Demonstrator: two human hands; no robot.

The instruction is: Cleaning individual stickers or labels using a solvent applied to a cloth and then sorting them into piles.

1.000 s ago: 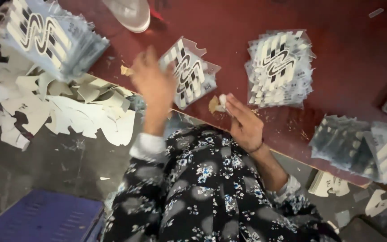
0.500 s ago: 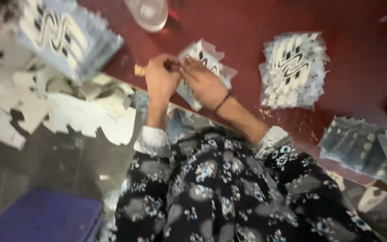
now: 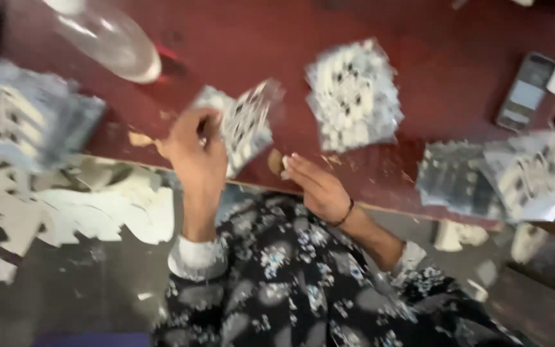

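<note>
Both hands work one card stack (image 3: 245,125) – left hand (image 3: 191,151) grips it, right hand (image 3: 316,186) lies open.

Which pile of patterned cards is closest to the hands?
The small tilted pile at the table edge, right beside the left hand. The other piles lie farther off across the red table.

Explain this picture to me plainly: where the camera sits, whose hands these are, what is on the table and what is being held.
The camera sits on a person's head and looks down, so both hands are that person's own. The left hand is raised at the edge of the dark red table, at a small stack of patterned white cut-outs; blur hides the grip. The right hand lies open at the edge beside a small tan scrap. More stacks lie around, plus a clear plastic bottle and a phone. White offcuts litter the floor.
</note>
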